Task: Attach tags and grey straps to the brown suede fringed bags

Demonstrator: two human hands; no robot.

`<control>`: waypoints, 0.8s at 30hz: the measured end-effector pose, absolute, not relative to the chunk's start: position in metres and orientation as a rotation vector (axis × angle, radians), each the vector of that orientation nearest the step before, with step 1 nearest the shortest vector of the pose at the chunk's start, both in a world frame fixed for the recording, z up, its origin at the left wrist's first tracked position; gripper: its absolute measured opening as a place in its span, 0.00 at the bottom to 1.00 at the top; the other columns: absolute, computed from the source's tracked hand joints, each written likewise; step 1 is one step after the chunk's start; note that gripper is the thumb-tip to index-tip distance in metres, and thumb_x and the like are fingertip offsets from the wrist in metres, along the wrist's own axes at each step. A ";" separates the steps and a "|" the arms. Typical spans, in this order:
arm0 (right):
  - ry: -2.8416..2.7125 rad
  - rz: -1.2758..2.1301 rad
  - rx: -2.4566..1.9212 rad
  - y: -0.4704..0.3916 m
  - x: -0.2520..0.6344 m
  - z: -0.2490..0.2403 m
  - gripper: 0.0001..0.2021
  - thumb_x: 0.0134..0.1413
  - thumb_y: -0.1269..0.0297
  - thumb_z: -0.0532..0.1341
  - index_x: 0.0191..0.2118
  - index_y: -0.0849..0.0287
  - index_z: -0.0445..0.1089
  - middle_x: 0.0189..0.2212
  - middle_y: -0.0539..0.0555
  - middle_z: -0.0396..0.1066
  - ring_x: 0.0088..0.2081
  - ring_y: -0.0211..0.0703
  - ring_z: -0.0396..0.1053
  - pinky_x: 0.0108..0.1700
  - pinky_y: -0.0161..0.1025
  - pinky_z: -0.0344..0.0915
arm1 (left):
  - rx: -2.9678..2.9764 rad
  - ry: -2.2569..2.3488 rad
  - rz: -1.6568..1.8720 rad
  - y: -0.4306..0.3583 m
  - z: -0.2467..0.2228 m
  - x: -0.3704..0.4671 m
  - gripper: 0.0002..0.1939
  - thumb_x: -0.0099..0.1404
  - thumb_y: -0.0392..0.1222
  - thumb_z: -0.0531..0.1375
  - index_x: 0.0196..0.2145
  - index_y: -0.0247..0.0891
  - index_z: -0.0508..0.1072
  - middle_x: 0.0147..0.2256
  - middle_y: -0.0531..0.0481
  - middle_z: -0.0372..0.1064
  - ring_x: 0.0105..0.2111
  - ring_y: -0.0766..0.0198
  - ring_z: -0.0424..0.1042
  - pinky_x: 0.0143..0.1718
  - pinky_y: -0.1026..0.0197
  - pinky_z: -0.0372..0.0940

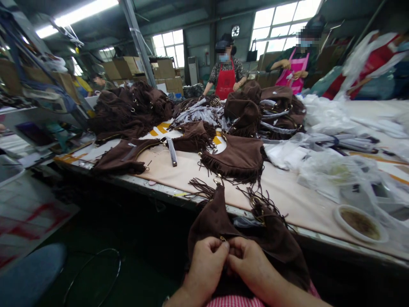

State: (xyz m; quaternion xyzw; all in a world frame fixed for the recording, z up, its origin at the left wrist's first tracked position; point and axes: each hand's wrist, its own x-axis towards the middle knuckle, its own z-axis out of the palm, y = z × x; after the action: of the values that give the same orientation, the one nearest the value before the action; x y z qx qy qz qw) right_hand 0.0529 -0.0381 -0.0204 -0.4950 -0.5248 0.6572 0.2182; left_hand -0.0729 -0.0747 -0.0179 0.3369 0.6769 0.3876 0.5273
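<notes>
A dark brown fringed bag (281,243) rests against the table's front edge and over my lap, its opening facing up. My left hand (207,260) and my right hand (247,260) meet at the middle of its near rim. Fingers of both hands are pinched, the fingertips almost touching. A small gold metal piece (223,238) shows just above them at the rim. What lies between the fingertips is too small and covered to make out. Gold rings sit at the bag's two upper ends, with thin fringe strands around them.
Several brown bags lie on the table (179,181), one (238,155) straight ahead, with a large pile (128,106) at the back left. Clear plastic (338,170) and a bowl (361,224) are at the right. People in aprons stand across the table. A stool (32,273) is lower left.
</notes>
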 end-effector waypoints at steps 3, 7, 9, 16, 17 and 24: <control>-1.417 1.868 -1.352 -0.038 0.051 -0.024 0.10 0.42 0.63 0.64 0.32 0.62 0.75 0.20 0.48 0.71 0.21 0.37 0.67 0.24 0.32 0.61 | 0.874 1.627 0.921 -0.072 -0.022 -0.076 0.15 0.61 0.49 0.60 0.28 0.33 0.75 0.27 0.46 0.73 0.28 0.60 0.69 0.29 0.62 0.61; -1.427 1.935 -1.340 -0.035 0.053 -0.031 0.12 0.41 0.63 0.62 0.33 0.64 0.74 0.20 0.48 0.70 0.20 0.37 0.66 0.23 0.33 0.60 | 0.931 1.618 0.921 -0.068 -0.038 -0.082 0.15 0.61 0.51 0.61 0.28 0.34 0.74 0.27 0.47 0.72 0.30 0.59 0.69 0.30 0.61 0.60; -1.454 1.922 -1.299 -0.033 0.055 -0.034 0.12 0.41 0.63 0.62 0.33 0.64 0.74 0.22 0.50 0.72 0.22 0.39 0.68 0.24 0.33 0.61 | 0.970 1.627 0.906 -0.066 -0.044 -0.082 0.17 0.62 0.52 0.61 0.27 0.35 0.73 0.27 0.47 0.71 0.31 0.58 0.69 0.31 0.61 0.60; -1.637 1.946 -1.133 -0.028 0.077 -0.018 0.13 0.42 0.69 0.62 0.37 0.63 0.77 0.28 0.51 0.75 0.30 0.39 0.70 0.29 0.31 0.60 | 1.259 1.666 0.836 -0.068 -0.007 -0.097 0.26 0.66 0.61 0.56 0.27 0.36 0.77 0.27 0.46 0.74 0.30 0.57 0.71 0.32 0.61 0.62; -1.627 1.968 -1.127 -0.028 0.083 -0.015 0.14 0.42 0.68 0.63 0.39 0.62 0.77 0.29 0.51 0.76 0.29 0.38 0.70 0.28 0.30 0.59 | 1.275 1.737 0.883 -0.068 -0.003 -0.106 0.26 0.66 0.63 0.55 0.28 0.37 0.78 0.27 0.47 0.74 0.31 0.57 0.72 0.33 0.61 0.63; -1.420 1.477 -1.386 -0.010 0.162 -0.005 0.26 0.54 0.47 0.60 0.52 0.61 0.71 0.38 0.58 0.79 0.27 0.43 0.74 0.29 0.37 0.68 | 0.944 1.944 1.066 -0.066 -0.047 -0.163 0.43 0.45 0.72 0.65 0.45 0.32 0.76 0.50 0.31 0.73 0.54 0.39 0.70 0.57 0.44 0.64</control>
State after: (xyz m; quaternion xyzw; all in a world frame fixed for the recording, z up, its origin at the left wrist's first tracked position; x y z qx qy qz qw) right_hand 0.1620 -0.0098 -0.0053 -0.5291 -0.5424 0.5643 0.3277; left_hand -0.1633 -0.0659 -0.0467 0.3659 0.7533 0.4131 0.3577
